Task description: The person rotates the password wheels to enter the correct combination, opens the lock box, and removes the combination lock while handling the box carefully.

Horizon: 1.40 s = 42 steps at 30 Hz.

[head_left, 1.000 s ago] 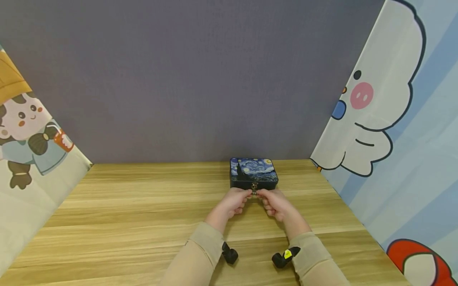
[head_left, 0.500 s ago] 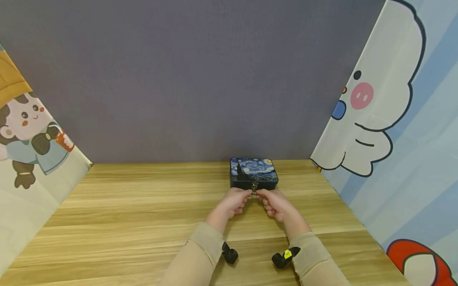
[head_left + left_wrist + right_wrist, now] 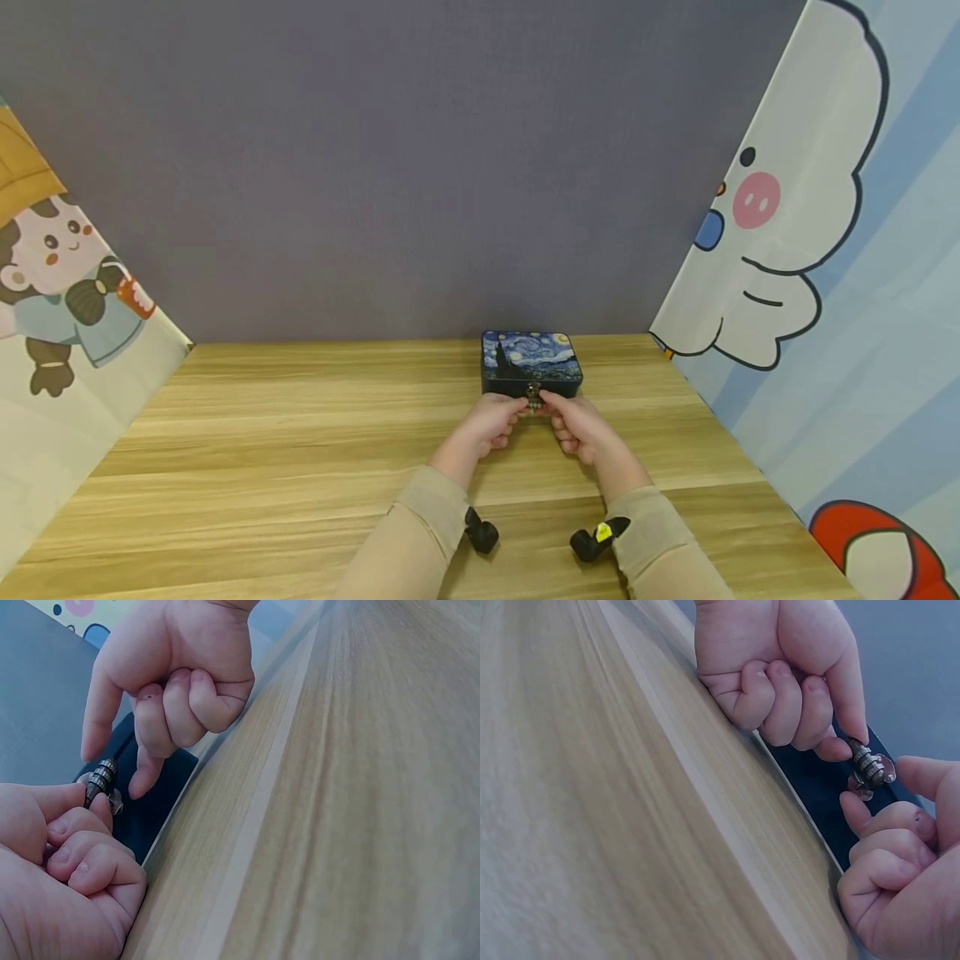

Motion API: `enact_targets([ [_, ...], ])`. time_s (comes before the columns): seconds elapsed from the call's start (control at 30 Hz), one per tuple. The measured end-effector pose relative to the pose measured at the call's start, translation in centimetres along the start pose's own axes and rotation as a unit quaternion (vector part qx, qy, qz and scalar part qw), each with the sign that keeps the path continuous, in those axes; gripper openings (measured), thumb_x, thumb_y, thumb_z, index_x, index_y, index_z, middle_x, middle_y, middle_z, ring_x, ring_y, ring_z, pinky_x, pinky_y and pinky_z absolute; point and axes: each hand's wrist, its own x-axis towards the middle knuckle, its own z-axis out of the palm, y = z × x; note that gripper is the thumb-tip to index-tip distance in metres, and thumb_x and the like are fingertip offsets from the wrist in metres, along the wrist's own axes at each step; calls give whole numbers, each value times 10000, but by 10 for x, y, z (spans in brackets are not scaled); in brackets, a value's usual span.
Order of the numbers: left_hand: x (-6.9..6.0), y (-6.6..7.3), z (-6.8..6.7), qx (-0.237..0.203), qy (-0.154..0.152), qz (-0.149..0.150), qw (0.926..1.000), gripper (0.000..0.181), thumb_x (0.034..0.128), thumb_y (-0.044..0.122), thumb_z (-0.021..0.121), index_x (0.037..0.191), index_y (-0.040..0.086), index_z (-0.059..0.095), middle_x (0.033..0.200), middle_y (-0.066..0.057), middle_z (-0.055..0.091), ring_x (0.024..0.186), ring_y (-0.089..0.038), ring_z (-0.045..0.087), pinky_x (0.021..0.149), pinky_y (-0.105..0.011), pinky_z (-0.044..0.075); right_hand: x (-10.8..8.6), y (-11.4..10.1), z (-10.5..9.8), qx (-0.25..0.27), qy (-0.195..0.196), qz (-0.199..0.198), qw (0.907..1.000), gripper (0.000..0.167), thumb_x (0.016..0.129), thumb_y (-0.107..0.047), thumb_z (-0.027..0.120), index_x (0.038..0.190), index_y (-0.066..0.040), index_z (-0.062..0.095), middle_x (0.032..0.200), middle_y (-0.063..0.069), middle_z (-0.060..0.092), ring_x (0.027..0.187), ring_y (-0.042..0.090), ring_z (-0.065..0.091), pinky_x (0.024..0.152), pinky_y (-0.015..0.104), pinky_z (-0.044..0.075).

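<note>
A small dark box [image 3: 532, 357] with a swirling night-sky picture on its lid sits closed at the back of the wooden table. At its front clasp [image 3: 533, 388] is a small combination padlock [image 3: 868, 763] with ridged number dials. My left hand [image 3: 491, 421] pinches one end of the padlock between thumb and forefinger, its other fingers folded. Beside the other end is my right hand [image 3: 581, 425]; in the right wrist view its thumb [image 3: 930, 776] and forefinger stand spread apart, off the padlock, the remaining fingers curled. The digits are too small to read.
A grey panel [image 3: 375, 167] rises right behind the box. Cartoon-printed cloths [image 3: 810, 208] border the table on both sides. A black wrist camera [image 3: 483, 533] hangs at each beige sleeve. Bare wood [image 3: 262, 450] stretches to the left of the arms.
My right thumb and forefinger have come slightly up and away from the padlock, showing more of its dials. My left hand and the box stay where they were.
</note>
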Motion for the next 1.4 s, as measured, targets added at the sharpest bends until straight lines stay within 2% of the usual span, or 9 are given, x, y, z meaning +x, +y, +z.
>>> enact_targets([
  [0.23,2,1,-1,83,43,-28,10000,336,1045,253,590,1120,-66,665,593,63,331,444,-68,228,416,-222,257,3,1,-2,98,71,-36,9999,482,993,-413,638,1122,51,600,572,-87,309,449,49,218,388,210,208],
  [0.57,1,0,-2,-39,5,-44,10000,293,1043,193,589,1130,-80,649,576,65,306,439,-68,225,422,-215,258,5,3,-3,235,128,-72,9996,330,1015,-338,627,990,-9,612,567,-81,308,442,51,218,389,214,204],
  [1.07,0,-1,-1,65,75,-88,9999,279,1035,183,605,1129,-75,653,573,61,308,439,-73,235,430,-224,269,8,6,0,359,72,-180,9992,291,1005,-252,637,811,-42,581,542,-73,300,413,42,212,367,206,192],
  [1.23,0,-1,-1,71,61,-47,9999,269,1033,179,605,1137,-64,656,572,68,304,439,-66,238,431,-218,272,8,7,0,255,55,-253,9993,269,997,-213,640,792,-50,577,548,-72,318,420,39,229,377,199,208],
  [1.4,0,-2,-1,75,132,-83,9998,264,1024,180,620,1133,-55,672,559,68,299,442,-72,240,434,-224,276,8,6,0,220,52,-233,9995,237,995,-197,644,848,-18,592,558,-67,325,427,44,238,383,201,222],
])
